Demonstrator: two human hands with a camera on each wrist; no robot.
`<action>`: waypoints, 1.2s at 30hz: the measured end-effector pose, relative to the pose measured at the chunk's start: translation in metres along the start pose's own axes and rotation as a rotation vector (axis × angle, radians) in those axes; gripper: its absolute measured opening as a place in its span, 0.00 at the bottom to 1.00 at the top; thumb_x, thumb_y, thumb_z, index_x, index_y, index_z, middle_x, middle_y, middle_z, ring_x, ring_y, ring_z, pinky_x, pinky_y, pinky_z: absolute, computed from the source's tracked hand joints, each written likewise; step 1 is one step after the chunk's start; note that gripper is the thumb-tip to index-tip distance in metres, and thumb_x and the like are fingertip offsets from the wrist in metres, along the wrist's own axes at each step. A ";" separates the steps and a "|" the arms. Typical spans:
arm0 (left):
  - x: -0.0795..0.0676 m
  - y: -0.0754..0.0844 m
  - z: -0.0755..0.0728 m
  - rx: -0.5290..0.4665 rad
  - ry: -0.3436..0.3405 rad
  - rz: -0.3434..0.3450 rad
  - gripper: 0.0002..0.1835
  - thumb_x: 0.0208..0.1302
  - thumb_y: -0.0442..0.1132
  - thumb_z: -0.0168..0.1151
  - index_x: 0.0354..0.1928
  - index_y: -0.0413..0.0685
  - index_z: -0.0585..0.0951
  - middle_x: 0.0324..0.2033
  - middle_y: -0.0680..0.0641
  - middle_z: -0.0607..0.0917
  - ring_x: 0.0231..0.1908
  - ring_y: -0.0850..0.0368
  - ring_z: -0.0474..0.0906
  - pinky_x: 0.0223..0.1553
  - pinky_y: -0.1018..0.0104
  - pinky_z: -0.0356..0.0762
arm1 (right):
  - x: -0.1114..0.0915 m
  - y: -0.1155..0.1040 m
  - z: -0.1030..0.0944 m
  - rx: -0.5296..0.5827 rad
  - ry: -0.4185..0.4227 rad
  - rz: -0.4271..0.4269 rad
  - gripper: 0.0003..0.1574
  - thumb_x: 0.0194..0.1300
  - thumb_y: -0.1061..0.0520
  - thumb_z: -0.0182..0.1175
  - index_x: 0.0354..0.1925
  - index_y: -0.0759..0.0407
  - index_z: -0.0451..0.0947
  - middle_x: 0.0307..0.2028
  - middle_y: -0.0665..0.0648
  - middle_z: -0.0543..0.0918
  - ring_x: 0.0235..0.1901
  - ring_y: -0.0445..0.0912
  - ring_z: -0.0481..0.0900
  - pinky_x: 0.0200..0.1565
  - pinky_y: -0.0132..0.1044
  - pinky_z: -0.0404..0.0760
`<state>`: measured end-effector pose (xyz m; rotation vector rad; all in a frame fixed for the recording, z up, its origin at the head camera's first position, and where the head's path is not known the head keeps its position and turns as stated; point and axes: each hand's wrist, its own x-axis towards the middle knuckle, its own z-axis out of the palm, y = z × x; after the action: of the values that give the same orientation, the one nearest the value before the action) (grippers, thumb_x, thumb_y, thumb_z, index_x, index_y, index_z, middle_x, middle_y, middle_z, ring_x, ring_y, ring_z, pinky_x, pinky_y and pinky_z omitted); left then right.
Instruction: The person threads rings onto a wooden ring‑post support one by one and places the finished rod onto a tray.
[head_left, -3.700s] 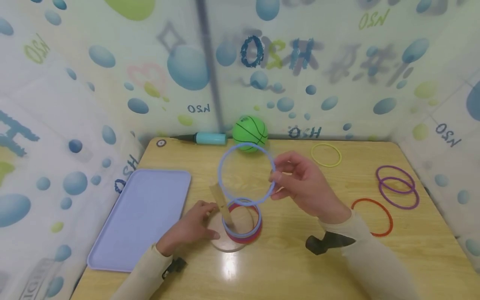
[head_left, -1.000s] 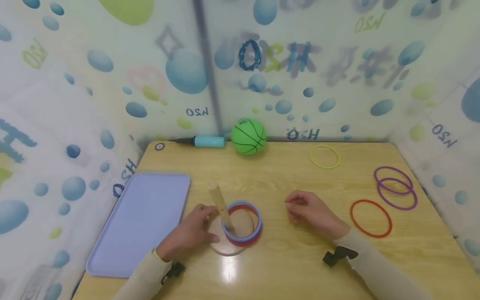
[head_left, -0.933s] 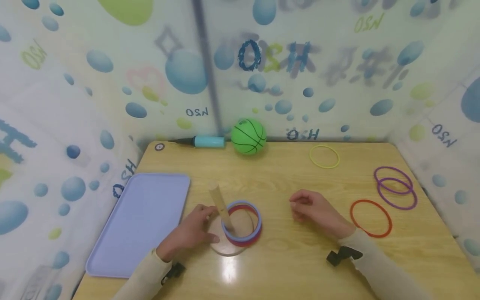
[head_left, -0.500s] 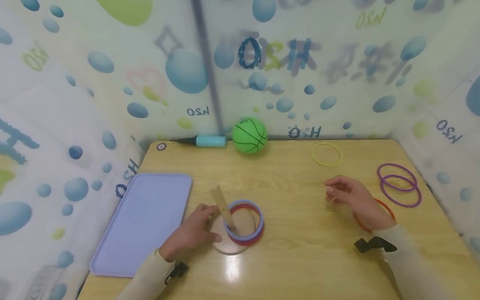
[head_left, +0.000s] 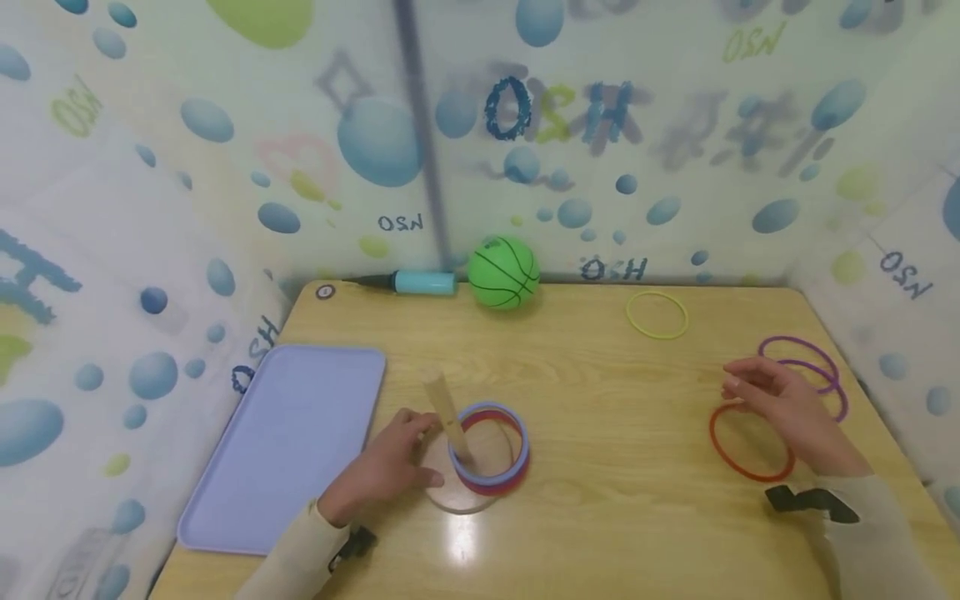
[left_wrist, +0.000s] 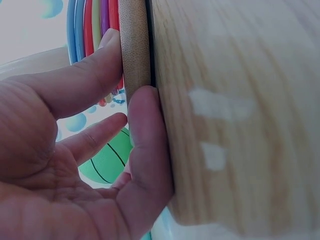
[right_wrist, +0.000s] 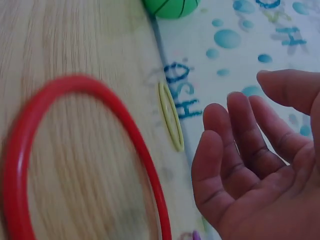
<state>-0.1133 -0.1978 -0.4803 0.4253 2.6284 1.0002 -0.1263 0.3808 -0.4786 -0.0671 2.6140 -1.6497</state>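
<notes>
A ring toss stand has a wooden peg on a round base. Blue and red rings encircle the peg; in the left wrist view the stack also shows yellow and purple. My left hand holds the edge of the base, its thumb and another fingertip touching the disc. My right hand hovers above a red ring with relaxed, slightly bent fingers and nothing in them. Two overlapping purple rings lie just beyond it, partly covered by the hand in the head view.
A lavender tray lies left of the left hand. Along the back are a blue pump, a green ball and a yellow ring. Printed curtains close in the table at the back and sides.
My right hand has set the blue ring it held onto the peg's stack and let go. It has then moved right, over the red ring. The left hand stays at the base.
</notes>
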 end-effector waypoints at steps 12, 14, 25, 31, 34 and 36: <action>-0.002 -0.001 -0.001 0.009 -0.001 0.007 0.41 0.46 0.38 0.86 0.67 0.53 0.80 0.53 0.42 0.78 0.49 0.51 0.76 0.53 0.50 0.79 | -0.014 0.033 -0.029 -0.156 0.087 0.003 0.18 0.73 0.60 0.67 0.57 0.63 0.80 0.44 0.30 0.87 0.42 0.24 0.83 0.41 0.19 0.80; -0.004 -0.001 0.000 0.001 -0.005 -0.004 0.42 0.45 0.38 0.86 0.67 0.53 0.81 0.53 0.42 0.78 0.48 0.51 0.76 0.53 0.50 0.79 | -0.017 0.036 -0.030 -0.199 0.075 0.000 0.19 0.72 0.61 0.68 0.57 0.67 0.80 0.42 0.30 0.87 0.41 0.23 0.83 0.39 0.19 0.80; 0.002 0.001 -0.003 0.010 -0.007 0.029 0.41 0.48 0.39 0.85 0.68 0.54 0.80 0.53 0.42 0.78 0.49 0.52 0.75 0.53 0.52 0.78 | -0.016 0.043 -0.031 -0.453 0.093 -0.069 0.15 0.65 0.61 0.74 0.48 0.63 0.87 0.35 0.50 0.91 0.33 0.25 0.80 0.34 0.21 0.78; 0.003 0.000 -0.002 0.016 -0.012 0.019 0.42 0.47 0.39 0.86 0.68 0.55 0.80 0.53 0.41 0.78 0.48 0.52 0.75 0.52 0.52 0.79 | -0.014 0.046 -0.030 -0.498 0.082 -0.119 0.13 0.63 0.63 0.74 0.46 0.63 0.87 0.32 0.49 0.90 0.31 0.25 0.80 0.34 0.20 0.76; 0.003 -0.001 -0.001 0.016 -0.016 0.007 0.42 0.46 0.39 0.86 0.68 0.55 0.80 0.53 0.42 0.78 0.49 0.52 0.75 0.53 0.51 0.79 | -0.013 0.045 -0.030 -0.483 0.067 -0.139 0.13 0.64 0.64 0.73 0.48 0.62 0.87 0.35 0.45 0.90 0.34 0.23 0.79 0.36 0.19 0.76; 0.002 0.000 -0.001 0.017 -0.014 0.005 0.42 0.46 0.39 0.86 0.67 0.55 0.80 0.53 0.42 0.78 0.49 0.52 0.75 0.53 0.50 0.79 | -0.013 0.043 -0.030 -0.466 0.059 -0.139 0.14 0.66 0.63 0.72 0.50 0.60 0.88 0.39 0.43 0.90 0.37 0.21 0.79 0.38 0.17 0.76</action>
<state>-0.1155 -0.1981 -0.4801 0.4407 2.6269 0.9734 -0.1162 0.4268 -0.5041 -0.2238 3.0429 -1.0493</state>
